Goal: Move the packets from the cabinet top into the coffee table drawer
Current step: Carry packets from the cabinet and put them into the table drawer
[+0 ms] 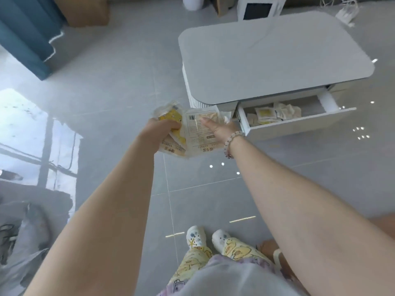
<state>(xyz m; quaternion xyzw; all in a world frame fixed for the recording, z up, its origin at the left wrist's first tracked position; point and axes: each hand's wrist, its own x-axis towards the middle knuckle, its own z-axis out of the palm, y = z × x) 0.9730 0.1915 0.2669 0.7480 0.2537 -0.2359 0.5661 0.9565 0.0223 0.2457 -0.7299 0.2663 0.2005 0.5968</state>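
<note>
At the centre of the frame the person's two bare hands carry a fan of flat, crinkly plastic packets, some yellow-printed and some pale with dark lettering. The left hand (pixel 165 128) has its fingers curled round the yellow-and-clear packets (pixel 171 120) on the left of the bundle, gripping them from above. The right hand (pixel 218 128), with a pale beaded bracelet (pixel 233 143) at the wrist, lies on the large pale packet (pixel 197 133) with its fingers stretched out across the printed face; whether the thumb pinches it from beneath cannot be told. The bundle hangs in the air above the grey tiled floor (pixel 128 86), just left of the drawer's near corner and not yet over it.

To the right of the hands, the white drawer (pixel 299 124) of the low white coffee table stands pulled out. Inside it lies a loose heap of small yellow-and-cream packets (pixel 275 114), filling the left and middle parts, while the right end shows bare white bottom. Above it, the grey rounded tabletop (pixel 273 56) takes up the upper right of the frame.

Judging by this, the task is well under way: a good share of packets already sits in the drawer, and the present handful only needs carrying a little to the right and dropping in. The cabinet top is out of view, so how many packets remain there cannot be told.

At the bottom of the frame are the person's white clogs (pixel 195 237) and yellow-patterned trousers.
</note>
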